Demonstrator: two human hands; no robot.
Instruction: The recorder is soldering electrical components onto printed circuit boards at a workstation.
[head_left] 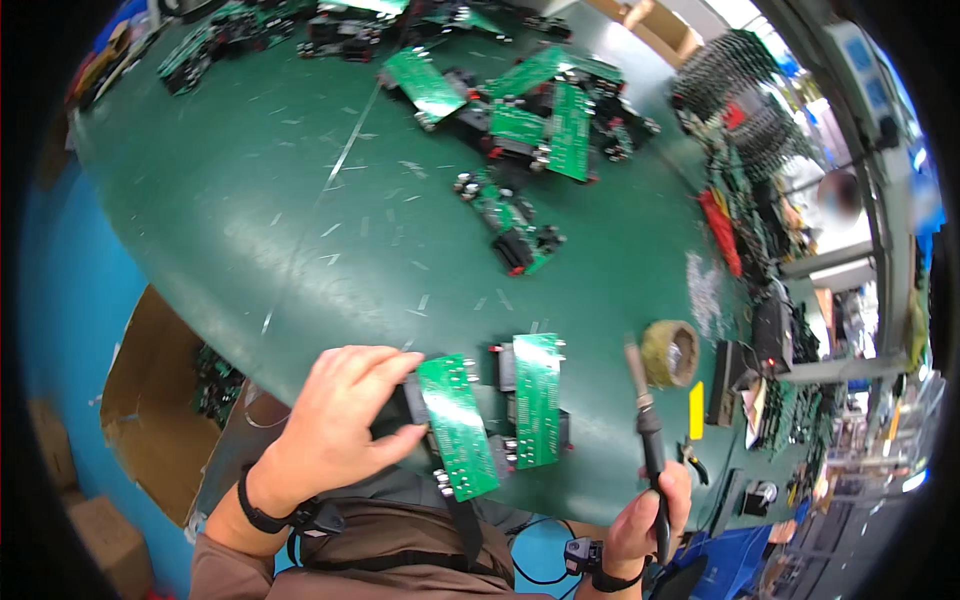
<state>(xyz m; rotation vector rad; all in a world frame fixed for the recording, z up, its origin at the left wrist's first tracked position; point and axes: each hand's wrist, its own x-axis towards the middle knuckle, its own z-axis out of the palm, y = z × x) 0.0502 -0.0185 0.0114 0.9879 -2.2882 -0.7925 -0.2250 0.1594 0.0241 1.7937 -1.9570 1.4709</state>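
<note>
My left hand (345, 415) has its thumb and fingers at the left edge of a green circuit board (452, 415), gripping it near the table's front edge. Black parts show under that board, which lies solder side up and slightly tilted. Just right of it, a second circuit board (537, 400) lies the same way up, touched by neither hand. In my right hand (650, 515) is a soldering iron (650, 440), held by its black handle with the metal tip pointing up and away from me. The tip is apart from both boards.
A green table (300, 200) carries a pile of circuit boards (540, 110) at the back and a single board (510, 225) mid-table. Right of the iron sit a round roll (670, 353), a yellow strip (697, 410) and pliers (692, 462). A cardboard box (160, 400) stands at lower left.
</note>
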